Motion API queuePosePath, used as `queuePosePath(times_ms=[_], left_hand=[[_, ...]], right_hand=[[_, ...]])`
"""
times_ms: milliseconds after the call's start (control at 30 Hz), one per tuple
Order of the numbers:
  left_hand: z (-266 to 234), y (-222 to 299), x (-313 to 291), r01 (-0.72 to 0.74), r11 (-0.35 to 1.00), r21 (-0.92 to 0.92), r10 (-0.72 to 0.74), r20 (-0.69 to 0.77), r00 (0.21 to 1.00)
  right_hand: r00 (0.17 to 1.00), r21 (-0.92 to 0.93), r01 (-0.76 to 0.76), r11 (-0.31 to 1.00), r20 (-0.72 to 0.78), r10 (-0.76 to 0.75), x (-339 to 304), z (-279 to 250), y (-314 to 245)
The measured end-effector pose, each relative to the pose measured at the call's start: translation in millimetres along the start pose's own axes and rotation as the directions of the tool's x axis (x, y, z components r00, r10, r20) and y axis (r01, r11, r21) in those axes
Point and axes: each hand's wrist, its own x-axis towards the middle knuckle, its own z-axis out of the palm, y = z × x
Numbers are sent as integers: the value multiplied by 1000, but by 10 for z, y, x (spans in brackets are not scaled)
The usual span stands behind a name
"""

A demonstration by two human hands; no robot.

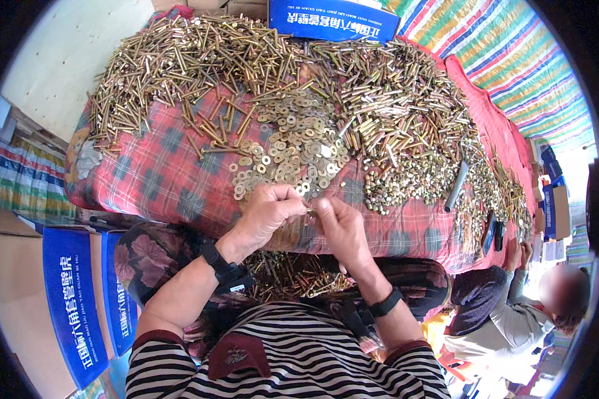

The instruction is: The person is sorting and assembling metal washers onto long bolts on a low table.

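My left hand (267,211) and my right hand (341,228) meet above the near edge of the cloth-covered table. Both are closed in a pinch, fingertips almost touching. A small metal piece shows between them, too small and covered to name. Just beyond my fingers spreads a heap of flat round washers (283,159). Long thin bolts (199,60) are piled at the far left, some strewn toward the washers. Metal sleeves (399,106) form a heap at the far right, with small nuts (406,183) on its near side. Below my hands, at my lap, lie more bolt-like fasteners (296,272).
Blue-and-tan cardboard boxes (73,299) stand at my left; a blue box (333,18) sits at the far edge. A dark grey bar-like object (456,187) lies by the nuts. At the right, another person (506,326) sits with hands at the table. Red plaid cloth (146,166) covers the table.
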Motion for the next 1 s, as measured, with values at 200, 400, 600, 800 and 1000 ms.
queuePosePath(times_ms=[200, 400, 600, 800, 1000], left_hand=[[-156, 211, -86, -26, 864, 504, -296, 548, 782], [-406, 238, 183, -89, 326, 941, 285, -8, 958], [-958, 12, 532, 187, 18, 982, 639, -155, 754], [-994, 23, 541, 175, -191, 966, 634, -15, 773], [-684, 163, 420, -51, -162, 986, 699, 151, 699]], right_hand=[[951, -272, 19, 962, 301, 66, 31, -275, -154], [968, -596, 195, 779, -10, -250, 443, -251, 271], [935, -769, 274, 578, 72, -347, 585, -86, 451], [948, -637, 241, 733, -6, -317, 556, -126, 439], [978, -378, 115, 918, -120, -172, 440, -108, 246]])
